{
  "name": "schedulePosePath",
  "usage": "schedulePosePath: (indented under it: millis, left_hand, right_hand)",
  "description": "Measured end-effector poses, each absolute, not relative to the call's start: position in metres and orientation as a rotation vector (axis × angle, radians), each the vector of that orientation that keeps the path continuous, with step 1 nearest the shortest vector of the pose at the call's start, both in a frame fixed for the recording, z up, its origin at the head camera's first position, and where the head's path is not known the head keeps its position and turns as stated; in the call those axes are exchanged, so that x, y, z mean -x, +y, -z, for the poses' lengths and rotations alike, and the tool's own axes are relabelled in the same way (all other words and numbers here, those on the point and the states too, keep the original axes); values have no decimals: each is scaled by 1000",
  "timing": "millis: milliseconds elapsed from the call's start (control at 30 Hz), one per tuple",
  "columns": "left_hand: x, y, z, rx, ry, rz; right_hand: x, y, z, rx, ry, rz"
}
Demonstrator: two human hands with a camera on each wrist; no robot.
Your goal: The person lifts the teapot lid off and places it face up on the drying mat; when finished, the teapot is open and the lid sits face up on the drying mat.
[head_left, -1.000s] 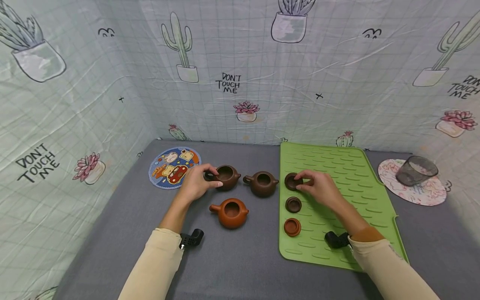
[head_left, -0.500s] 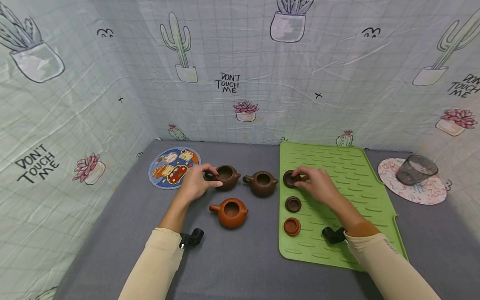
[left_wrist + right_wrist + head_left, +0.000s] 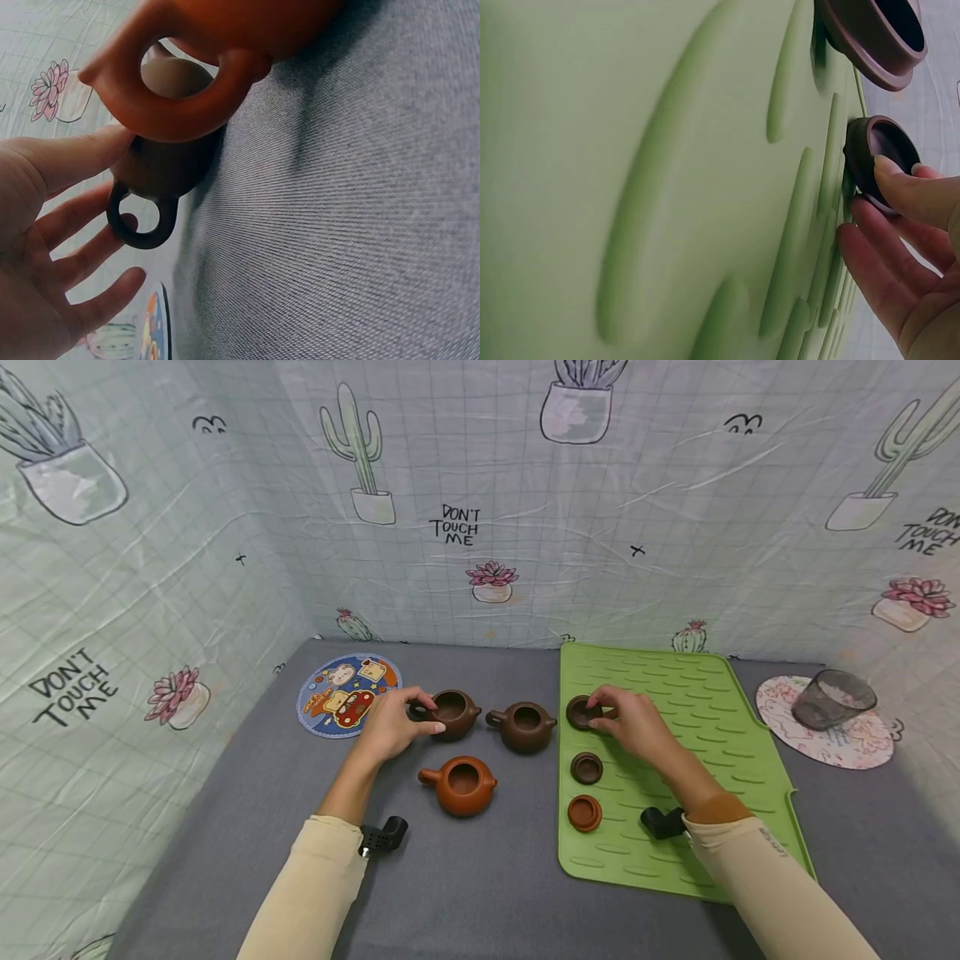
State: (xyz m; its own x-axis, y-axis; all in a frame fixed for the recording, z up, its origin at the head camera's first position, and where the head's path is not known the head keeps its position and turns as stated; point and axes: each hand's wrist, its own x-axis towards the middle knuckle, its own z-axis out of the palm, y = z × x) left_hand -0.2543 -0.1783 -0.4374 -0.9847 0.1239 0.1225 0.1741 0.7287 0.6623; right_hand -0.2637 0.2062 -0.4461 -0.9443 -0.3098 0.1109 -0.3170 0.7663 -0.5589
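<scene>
My left hand (image 3: 397,725) grips the leftmost dark brown teapot (image 3: 459,718), thumb and forefinger at its handle side. The pot has no lid on, and in the left wrist view the other fingers spread near its ring handle (image 3: 146,244). With thumb and fingers, my right hand (image 3: 637,727) pinches the rim of a dark brown teapot lid (image 3: 581,713), underside up at the green mat's left edge. Between the hands stands a second open brown teapot (image 3: 525,728). An orange-brown teapot (image 3: 465,787), also open, is nearer me.
A smaller dark lid (image 3: 587,768) and an orange-brown lid (image 3: 585,813) lie in a column on the ridged green mat (image 3: 675,868). A round cartoon coaster (image 3: 318,714) lies at back left. At right, a smoky glass (image 3: 831,702) stands on a patterned coaster (image 3: 862,752).
My right hand has moved slightly left and away from me, shifting the pinched lid a little the same way. The left hand and the teapots have stayed in place.
</scene>
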Motion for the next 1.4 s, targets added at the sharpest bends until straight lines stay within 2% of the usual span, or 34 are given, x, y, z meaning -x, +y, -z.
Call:
schedulePosePath:
  millis: [1400]
  left_hand:
    - [253,-175,433,209,-2898,1057]
  right_hand:
    - [257,205,453,-475,-2878,-835]
